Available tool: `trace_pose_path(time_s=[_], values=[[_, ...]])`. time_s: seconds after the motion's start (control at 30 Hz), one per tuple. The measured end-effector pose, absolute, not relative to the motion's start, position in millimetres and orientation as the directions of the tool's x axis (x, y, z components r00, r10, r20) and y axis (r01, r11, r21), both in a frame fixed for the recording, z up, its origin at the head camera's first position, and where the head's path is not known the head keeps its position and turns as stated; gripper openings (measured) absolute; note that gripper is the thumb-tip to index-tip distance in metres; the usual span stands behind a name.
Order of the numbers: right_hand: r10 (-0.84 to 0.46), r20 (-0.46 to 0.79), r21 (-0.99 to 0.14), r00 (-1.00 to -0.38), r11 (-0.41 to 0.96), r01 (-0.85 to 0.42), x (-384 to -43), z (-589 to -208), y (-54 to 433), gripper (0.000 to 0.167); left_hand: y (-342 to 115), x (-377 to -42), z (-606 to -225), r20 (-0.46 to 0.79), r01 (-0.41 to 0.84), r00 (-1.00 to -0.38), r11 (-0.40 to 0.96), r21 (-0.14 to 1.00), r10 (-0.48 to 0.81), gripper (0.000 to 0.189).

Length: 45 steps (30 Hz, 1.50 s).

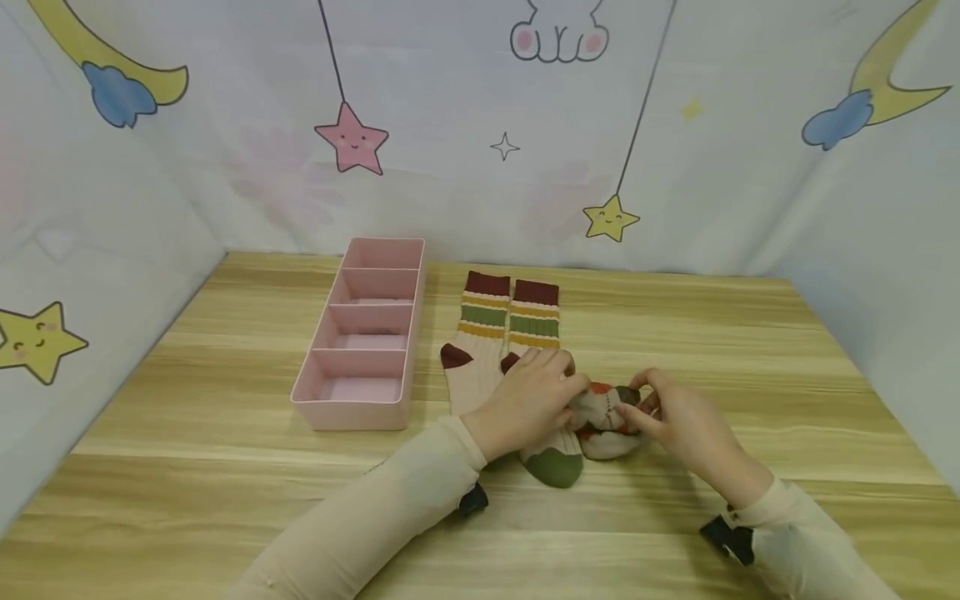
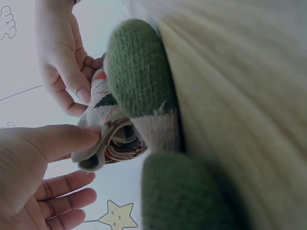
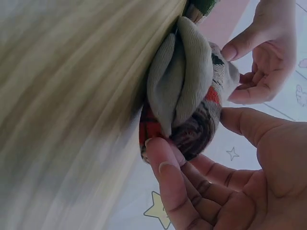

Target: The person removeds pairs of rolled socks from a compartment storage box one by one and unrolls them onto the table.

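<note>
A rolled-up pair of patterned socks (image 1: 609,417), grey with red and dark patches, sits between the two hands on the table. My left hand (image 1: 528,400) pinches its left side; in the left wrist view the thumb (image 2: 72,141) presses on the roll beside its spiral end. From the right, my right hand (image 1: 693,433) grips the roll, its thumb and curled fingers around it in the right wrist view. Under my left forearm and hand lies a flat pair of cream socks (image 1: 480,333) with maroon cuffs, striped legs and green toes, partly covered.
A pink box (image 1: 352,417) with several compartments in a row stands left of the flat socks. The wooden table (image 1: 225,433) meets a white cloth backdrop (image 1: 465,192) printed with stars and moons at the back and sides.
</note>
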State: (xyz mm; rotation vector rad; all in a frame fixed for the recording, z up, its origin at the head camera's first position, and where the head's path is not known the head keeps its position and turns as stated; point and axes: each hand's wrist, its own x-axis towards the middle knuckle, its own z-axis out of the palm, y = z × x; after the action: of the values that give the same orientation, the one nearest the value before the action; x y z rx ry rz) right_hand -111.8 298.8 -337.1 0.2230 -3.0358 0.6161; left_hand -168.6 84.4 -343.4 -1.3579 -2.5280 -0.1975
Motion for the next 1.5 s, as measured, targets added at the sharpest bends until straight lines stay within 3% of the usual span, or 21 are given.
trace_pose_path(time_s=[0.47, 0.6, 0.77, 1.03, 1.27, 1.4, 1.5], values=[[-0.152, 0.123, -0.301, -0.981, 0.936, -0.182, -106.8, -332.8, 301.1, 0.03, 85.0, -173.5, -345.6, 0.323, 0.831, -0.538, 0.554, 0.051, 0.778, 0.027], [-0.222, 0.225, -0.256, -0.949, 0.926, -0.278, -108.6, -333.1, 303.4, 0.019, 85.8, -173.2, -346.2, 0.337, 0.837, -0.526, 0.545, 0.046, 0.78, 0.026], [-0.373, 0.334, -0.208, -0.865, 0.866, -0.454, -113.8, -338.8, 306.0, 0.011, 87.9, -172.2, -347.7, 0.342, 0.842, -0.519, 0.538, 0.044, 0.784, 0.025], [-0.466, 0.415, -0.186, -0.782, 0.798, -0.574, -117.8, -346.2, 311.2, 0.023, 89.4, -172.8, -351.6, 0.418, 0.837, -0.518, 0.544, 0.067, 0.746, 0.025], [-0.485, 0.405, -0.131, -0.775, 0.808, -0.574, -125.7, -347.9, 309.0, 0.032, 86.2, -166.7, -351.6, 0.535, 0.838, -0.496, 0.539, 0.088, 0.684, 0.021], [-0.477, 0.397, -0.109, -0.784, 0.824, -0.557, -128.5, -349.2, 308.2, 0.036, 87.2, -156.8, -353.9, 0.487, 0.843, -0.505, 0.529, 0.099, 0.713, 0.019], [-0.47, 0.386, -0.1, -0.793, 0.834, -0.543, -129.7, -349.2, 307.6, 0.035, 88.1, -149.2, -356.1, 0.409, 0.826, -0.55, 0.545, 0.143, 0.728, 0.019]])
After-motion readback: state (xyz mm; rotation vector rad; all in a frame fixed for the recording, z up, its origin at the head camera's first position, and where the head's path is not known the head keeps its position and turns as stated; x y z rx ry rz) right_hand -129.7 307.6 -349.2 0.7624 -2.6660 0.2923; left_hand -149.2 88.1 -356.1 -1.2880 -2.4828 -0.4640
